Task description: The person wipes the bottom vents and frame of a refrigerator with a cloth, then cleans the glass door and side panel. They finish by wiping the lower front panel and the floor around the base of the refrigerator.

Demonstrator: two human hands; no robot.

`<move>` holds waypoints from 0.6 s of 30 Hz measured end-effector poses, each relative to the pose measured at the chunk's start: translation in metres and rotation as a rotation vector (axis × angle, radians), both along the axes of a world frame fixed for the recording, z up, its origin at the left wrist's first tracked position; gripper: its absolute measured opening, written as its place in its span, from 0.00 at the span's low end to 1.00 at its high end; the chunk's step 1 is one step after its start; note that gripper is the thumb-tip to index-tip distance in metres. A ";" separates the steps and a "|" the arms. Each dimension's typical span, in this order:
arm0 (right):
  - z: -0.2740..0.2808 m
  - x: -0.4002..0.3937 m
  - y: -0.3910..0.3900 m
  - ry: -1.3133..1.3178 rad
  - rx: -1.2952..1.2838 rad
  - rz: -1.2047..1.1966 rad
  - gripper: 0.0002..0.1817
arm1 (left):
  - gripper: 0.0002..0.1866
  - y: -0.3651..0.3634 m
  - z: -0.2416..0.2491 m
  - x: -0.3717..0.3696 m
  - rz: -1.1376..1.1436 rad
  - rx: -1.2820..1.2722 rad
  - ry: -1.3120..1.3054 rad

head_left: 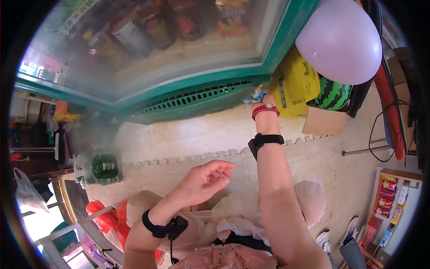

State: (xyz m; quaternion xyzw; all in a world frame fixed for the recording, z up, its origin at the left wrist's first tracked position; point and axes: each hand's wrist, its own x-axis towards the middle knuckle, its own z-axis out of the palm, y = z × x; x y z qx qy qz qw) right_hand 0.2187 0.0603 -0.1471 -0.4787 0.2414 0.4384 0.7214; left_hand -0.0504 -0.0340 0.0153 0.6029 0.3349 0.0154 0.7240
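My right arm reaches far forward to the foot of the glass-door cooler. My right hand (268,98) is closed around a small blue toy figure (256,95) with yellow-orange on top; most of my fingers are hidden. Right beside that hand stands a yellow cardboard box (293,85). My left hand (204,181) hovers above my lap, fingers loosely bent and nothing in them. Both wrists wear black straps, and a red bead bracelet (265,111) circles the right one.
The green-framed cooler (188,105) holds bottles and jars. A purple balloon (340,42) and a watermelon-patterned ball (332,95) sit by the box. Green bottles (104,168) stand left on the mat floor (179,134). Shoes (323,240) and a snack shelf (387,206) are at right.
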 end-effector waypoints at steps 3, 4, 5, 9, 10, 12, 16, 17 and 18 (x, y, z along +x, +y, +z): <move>0.009 0.006 -0.006 -0.016 0.158 -0.046 0.10 | 0.17 0.003 0.002 0.006 -0.025 0.035 0.013; 0.025 0.003 -0.009 -0.039 0.266 -0.137 0.09 | 0.17 0.002 -0.001 0.007 -0.030 0.052 0.002; 0.033 0.001 -0.010 -0.111 0.317 -0.151 0.08 | 0.17 0.001 -0.002 0.009 -0.037 0.071 -0.011; 0.001 0.011 -0.025 0.198 0.200 -0.380 0.07 | 0.17 0.002 -0.005 0.015 -0.029 0.051 -0.028; -0.044 0.024 -0.025 0.200 0.196 -0.377 0.07 | 0.17 0.000 -0.005 0.014 -0.033 0.049 -0.027; -0.095 0.044 -0.022 0.117 0.188 -0.091 0.04 | 0.17 -0.003 -0.005 0.014 -0.033 0.036 -0.025; 0.018 0.005 -0.015 -0.346 -0.206 -0.300 0.06 | 0.18 -0.002 -0.004 0.016 -0.070 0.082 -0.012; 0.039 0.001 -0.017 -0.444 -0.201 -0.292 0.14 | 0.18 -0.002 -0.005 0.017 -0.067 0.086 -0.018; 0.034 0.000 -0.014 -0.444 -0.199 -0.296 0.14 | 0.18 -0.001 -0.004 0.018 -0.070 0.089 -0.018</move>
